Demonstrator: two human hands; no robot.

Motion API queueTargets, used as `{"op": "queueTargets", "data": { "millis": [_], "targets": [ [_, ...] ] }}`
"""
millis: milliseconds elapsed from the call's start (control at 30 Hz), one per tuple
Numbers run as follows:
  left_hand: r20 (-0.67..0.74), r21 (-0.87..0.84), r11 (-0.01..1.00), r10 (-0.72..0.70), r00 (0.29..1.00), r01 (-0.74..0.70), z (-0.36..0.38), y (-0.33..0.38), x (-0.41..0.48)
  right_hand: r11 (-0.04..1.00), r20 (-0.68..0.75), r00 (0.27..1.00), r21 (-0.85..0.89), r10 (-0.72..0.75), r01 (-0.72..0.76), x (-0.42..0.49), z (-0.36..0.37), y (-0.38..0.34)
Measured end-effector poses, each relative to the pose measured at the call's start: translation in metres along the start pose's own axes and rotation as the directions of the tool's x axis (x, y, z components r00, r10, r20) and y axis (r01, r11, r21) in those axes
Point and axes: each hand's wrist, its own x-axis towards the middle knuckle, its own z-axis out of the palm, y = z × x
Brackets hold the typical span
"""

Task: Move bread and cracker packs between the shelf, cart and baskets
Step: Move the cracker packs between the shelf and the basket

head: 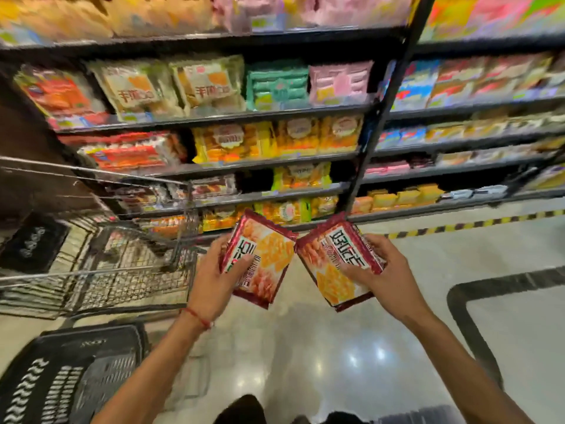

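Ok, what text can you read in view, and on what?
"手撕", then blurred characters: bread packs on the shelf.
Probably "好吃点": right pack, held in the right hand.
Left pack, held in the left hand: characters partly hidden by the thumb, unreadable.
Basket: white marks, unreadable.
Everything else: too blurred.

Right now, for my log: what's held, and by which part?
Left hand grips left cracker pack by its left edge; right hand grips right cracker pack by its right edge.
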Motion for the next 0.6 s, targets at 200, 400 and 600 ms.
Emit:
{"op": "queueTargets", "data": {
  "millis": [200,400,600],
  "targets": [
    [0.134,-0.017,0.995,0.096,0.986,-0.095,0.103,0.068,0.104,0.999,-0.185,0.983,0.024,-0.020,0.025,0.067,-0.103,-0.008],
    [0.246,0.026,0.977,0.197,0.949,-0.210,0.209,0.123,0.221,0.999,-0.368,0.929,0.001,-0.035,0.038,0.154,-0.196,-0.009],
    [0.363,0.109,0.910,0.339,0.868,-0.400,0.321,0.189,0.335,0.994,-0.508,0.857,-0.106,-0.083,0.033,0.244,-0.288,-0.007]
  ]
}}
